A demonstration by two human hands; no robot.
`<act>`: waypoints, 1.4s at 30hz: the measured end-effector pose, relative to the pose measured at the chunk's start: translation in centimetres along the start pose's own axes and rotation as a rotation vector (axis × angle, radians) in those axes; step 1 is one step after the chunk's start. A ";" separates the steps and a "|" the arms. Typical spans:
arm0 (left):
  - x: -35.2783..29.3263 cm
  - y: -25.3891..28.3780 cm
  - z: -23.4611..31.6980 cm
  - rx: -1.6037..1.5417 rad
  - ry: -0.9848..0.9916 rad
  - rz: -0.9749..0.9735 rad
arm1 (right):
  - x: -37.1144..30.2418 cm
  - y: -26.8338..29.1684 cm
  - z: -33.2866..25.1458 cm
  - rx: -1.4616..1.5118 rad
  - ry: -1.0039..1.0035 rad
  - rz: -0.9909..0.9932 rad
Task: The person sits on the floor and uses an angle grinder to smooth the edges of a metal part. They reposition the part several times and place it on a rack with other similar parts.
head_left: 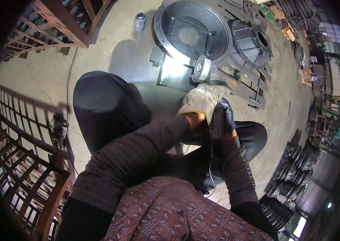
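Observation:
An angle grinder is held between my two gloved hands, its cable hanging toward my lap. My left hand, in a pale glove with a yellow cuff edge, is closed round its front part. Wrapped round the body behind it is my right hand, in a dark glove; some of its fingers are hidden. The grinder's round disc is at the near rim of a large round metal housing, beside a brightly lit flat plate. I cannot tell whether the disc touches the metal.
A second, ribbed metal casting lies right of the housing, by a slotted dark metal frame. A spray can stands on the concrete floor at the far left. Rusty metal racks line the left. Stacked dark parts are at the right.

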State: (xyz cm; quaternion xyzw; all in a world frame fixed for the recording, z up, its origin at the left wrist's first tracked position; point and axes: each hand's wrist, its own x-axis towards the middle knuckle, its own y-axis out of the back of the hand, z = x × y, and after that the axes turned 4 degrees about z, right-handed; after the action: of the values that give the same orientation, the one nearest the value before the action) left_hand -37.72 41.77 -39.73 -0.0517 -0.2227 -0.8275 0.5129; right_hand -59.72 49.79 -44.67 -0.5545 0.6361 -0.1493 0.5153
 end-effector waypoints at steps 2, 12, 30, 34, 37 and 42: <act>-1.3 -0.2 -1.0 0.019 0.018 -0.037 | -0.3 -0.5 0.6 -0.091 0.103 -0.134; -2.2 -2.4 -4.9 0.134 0.102 -0.131 | 1.6 -5.4 0.1 -0.488 0.058 0.225; -2.3 -2.5 -5.7 0.227 0.220 -0.228 | 2.2 -5.0 1.0 -0.317 0.028 0.180; -1.7 -2.9 -5.8 0.222 0.210 -0.223 | 2.4 -4.4 0.7 -0.415 0.019 0.119; -1.5 -3.2 -6.0 0.217 0.209 -0.216 | 2.9 -3.5 0.7 -0.345 0.003 0.157; -1.1 -3.3 -6.0 0.216 0.209 -0.210 | 2.8 -2.8 0.5 -0.360 0.012 0.139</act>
State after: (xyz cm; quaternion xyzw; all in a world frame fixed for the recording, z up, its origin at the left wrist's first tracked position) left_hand -39.24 41.42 -46.52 0.1134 -0.2598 -0.8487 0.4464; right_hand -57.32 46.64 -44.13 -0.5918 0.6922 -0.0003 0.4130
